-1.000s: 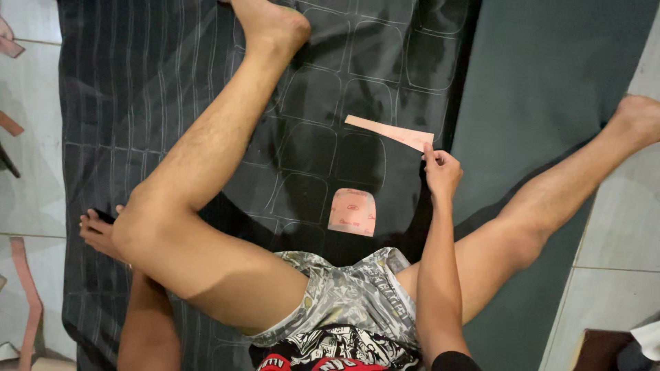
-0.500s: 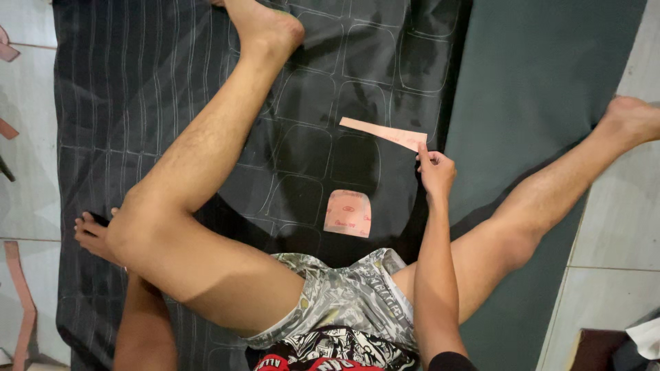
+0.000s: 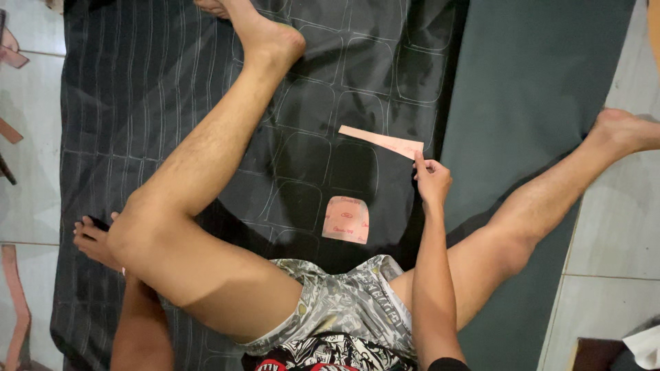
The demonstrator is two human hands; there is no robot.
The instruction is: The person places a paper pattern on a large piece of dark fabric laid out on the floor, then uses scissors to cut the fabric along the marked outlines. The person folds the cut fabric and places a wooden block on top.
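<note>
right hand: I'm seeing my right hand (image 3: 432, 180) pinching the near end of a long pink paper strip (image 3: 380, 141) between thumb and fingertips, other fingers curled in. The strip is lying flat on the dark quilted fabric (image 3: 206, 89), running up and to the left from the pinch.

left hand: my left hand (image 3: 95, 237) is pressing down on the fabric behind my bent left knee; fingers are partly hidden, with something small and dark at the fingertips. I can't tell whether it's gripping that or just bracing.

strip position: it's sitting near the right edge of the quilted fabric, just beside the dark green mat (image 3: 536, 96). The far end is lying free, touched by nothing.

second piece: a rounded pink pattern piece (image 3: 346, 220) is lying flat closer to me, well apart from the strip, between my legs.

surroundings: more pink scraps (image 3: 15, 309) are lying on the tiled floor (image 3: 27, 137) at left.

doing it well: I'm judging the pinch is on the very corner, so the paper could bend or tear if pulled sideways. Better to be keeping it low and sliding it flat, watching the far end for curl.

risk: the quilting seams could be catching the strip edge; my right leg is close on that side.
</note>
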